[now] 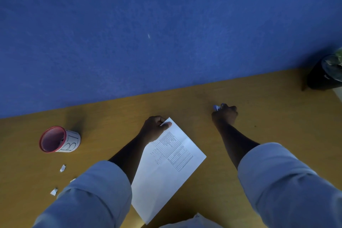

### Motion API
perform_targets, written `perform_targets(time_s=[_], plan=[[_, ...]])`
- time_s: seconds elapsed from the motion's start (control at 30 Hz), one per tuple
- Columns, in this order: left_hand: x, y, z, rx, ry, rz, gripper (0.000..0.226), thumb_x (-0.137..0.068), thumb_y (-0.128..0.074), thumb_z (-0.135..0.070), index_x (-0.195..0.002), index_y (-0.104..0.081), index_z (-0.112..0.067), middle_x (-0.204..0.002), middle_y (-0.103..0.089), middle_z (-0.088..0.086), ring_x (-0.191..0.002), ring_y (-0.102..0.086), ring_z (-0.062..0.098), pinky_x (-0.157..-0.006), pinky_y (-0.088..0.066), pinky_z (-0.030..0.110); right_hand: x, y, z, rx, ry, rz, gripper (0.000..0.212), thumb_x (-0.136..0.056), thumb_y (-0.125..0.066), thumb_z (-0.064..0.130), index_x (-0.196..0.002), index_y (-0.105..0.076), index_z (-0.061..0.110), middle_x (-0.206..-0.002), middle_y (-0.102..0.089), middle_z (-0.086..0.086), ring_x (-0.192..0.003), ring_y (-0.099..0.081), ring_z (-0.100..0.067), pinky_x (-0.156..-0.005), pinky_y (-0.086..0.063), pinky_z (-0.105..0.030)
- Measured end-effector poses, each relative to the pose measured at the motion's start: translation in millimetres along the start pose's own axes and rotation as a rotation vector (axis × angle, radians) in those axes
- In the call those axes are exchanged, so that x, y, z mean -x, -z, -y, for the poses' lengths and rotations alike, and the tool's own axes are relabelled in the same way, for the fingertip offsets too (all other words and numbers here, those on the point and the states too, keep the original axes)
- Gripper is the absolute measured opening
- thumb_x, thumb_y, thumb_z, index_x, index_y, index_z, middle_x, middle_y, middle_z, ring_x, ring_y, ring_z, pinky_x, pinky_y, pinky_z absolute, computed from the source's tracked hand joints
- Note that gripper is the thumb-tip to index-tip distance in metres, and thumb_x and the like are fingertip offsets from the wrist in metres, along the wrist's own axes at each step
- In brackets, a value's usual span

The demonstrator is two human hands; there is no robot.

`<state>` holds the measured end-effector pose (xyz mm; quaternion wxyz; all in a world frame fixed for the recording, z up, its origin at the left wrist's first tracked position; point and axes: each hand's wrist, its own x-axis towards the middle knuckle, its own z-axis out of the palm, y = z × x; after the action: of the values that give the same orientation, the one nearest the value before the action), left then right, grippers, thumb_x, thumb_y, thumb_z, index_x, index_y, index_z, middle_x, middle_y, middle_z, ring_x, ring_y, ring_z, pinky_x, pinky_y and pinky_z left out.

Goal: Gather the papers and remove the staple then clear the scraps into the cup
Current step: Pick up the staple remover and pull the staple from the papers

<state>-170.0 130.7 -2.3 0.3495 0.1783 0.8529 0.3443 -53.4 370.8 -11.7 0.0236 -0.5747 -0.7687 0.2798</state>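
The left hand [155,127] pinched the far corner of the papers [166,168], thumb on top and fingers curled beneath, its grip clamped on the sheets. The papers lay as one squared stack slanting across the middle of the table [259,109], a printed grid showing on the top sheet. Whether a staple sat under that thumb could not be told.

The right hand [224,114] was off to the right, well apart from the papers, its grip closed around a small blue-and-white object [217,107] whose tip poked out past the knuckles. It may have been a staple remover, but it was too small and dim to name.

The red-rimmed cup [59,139] stood near the left end of the table, with a white label lettered by hand. Torn white scraps [63,168] lay on the table nearer than the cup, one more [54,191] closer to the left sleeve [92,190], none of them in the cup yet.

Judged from this, gathering looked done and the staple step was in hand. The next move would call for bringing the right hand's tool to the pinched corner while the left held the stack steady, then working the staple free without tearing the sheets. Clearing the scraps remained.
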Motion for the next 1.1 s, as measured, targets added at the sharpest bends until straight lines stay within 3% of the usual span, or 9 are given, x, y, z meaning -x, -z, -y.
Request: perform_targets(time_s=[0.13, 0.53, 0.97, 1.1], plan=[[1.7, -1.5, -0.6, 0.009, -0.003, -0.011, 0.028, -0.089, -0.07, -0.035, -0.083, -0.068, -0.008, -0.057, -0.052, -0.008, -0.054, -0.047, 0.006, -0.054, -0.036, 0.023, -2.2, 3.5, -8.8, 0.005, -0.046, -0.01, 0.04, -0.091, -0.06, 0.018, -0.129, -0.058, 0.004, -0.125, -0.049, -0.022, -0.112, -0.05, -0.038, -0.088, -0.046, -0.039], [1.4, -3.6, -0.6, 0.012, 0.02, -0.001, 0.027, -0.089, -0.07, -0.037, -0.087, -0.069, -0.01, -0.067, -0.061, -0.002, -0.061, -0.053, 0.01, -0.056, -0.04, 0.024, 5.2, 9.3, -18.5, 0.06, -0.137, 0.0, 0.041, -0.091, -0.063, 0.014, -0.13, -0.057, 0.006, -0.127, -0.051, -0.019, -0.114, -0.049, -0.034, -0.086, -0.048, -0.039], [4.7, -0.8, -4.3, 0.005, -0.001, 0.002, 0.023, -0.091, -0.069, -0.034, -0.074, -0.065, -0.019, -0.058, -0.053, -0.009, -0.051, -0.047, 0.004, -0.05, -0.035, 0.019, 5.7, 12.4, -11.7, 0.145, -0.181, -0.036, 0.041, -0.088, -0.066, 0.027, -0.119, -0.057, 0.001, -0.124, -0.047, -0.018, -0.114, -0.046, -0.035, -0.087, -0.045, -0.046], [12.6, 3.2, -8.7, 0.016, 0.015, 0.012, 0.035, -0.093, -0.065, -0.031, -0.082, -0.066, 0.002, -0.061, -0.051, 0.003, -0.054, -0.044, 0.012, -0.051, -0.034, 0.022, 14.9, 19.5, 1.4, 0.173, -0.073, -0.094, 0.038, -0.082, -0.068, 0.019, -0.114, -0.059, 0.0, -0.122, -0.048, -0.019, -0.113, -0.045, -0.036, -0.083, -0.047, -0.045]])
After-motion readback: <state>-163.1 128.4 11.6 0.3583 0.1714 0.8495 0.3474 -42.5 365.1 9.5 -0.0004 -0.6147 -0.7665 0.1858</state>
